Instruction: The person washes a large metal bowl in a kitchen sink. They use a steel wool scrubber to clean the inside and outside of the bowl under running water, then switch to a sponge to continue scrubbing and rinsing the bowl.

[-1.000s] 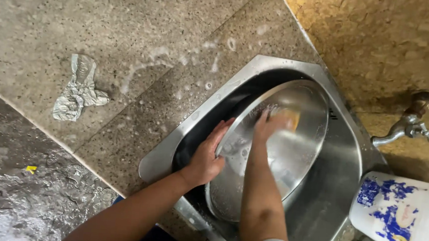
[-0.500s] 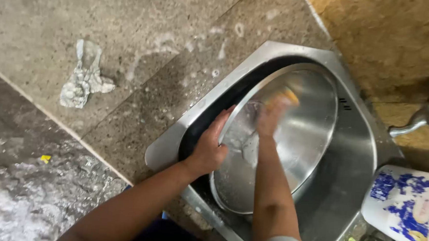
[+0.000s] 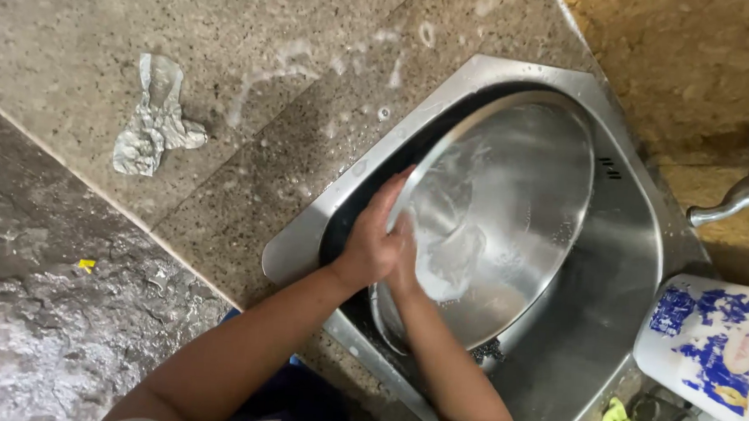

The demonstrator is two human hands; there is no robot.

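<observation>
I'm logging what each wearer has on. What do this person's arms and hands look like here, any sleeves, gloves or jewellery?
Both forearms are bare, with no sleeves showing along them. The left hand wears no glove, ring or watch that can be seen. The right hand is partly hidden behind the left and smeared with white suds; no glove shows on it.

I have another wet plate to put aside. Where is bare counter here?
Free: counter between crumpled wrapper and sink rim. Crowded: the steel plate, left hand and right hand fill the sink.
</observation>
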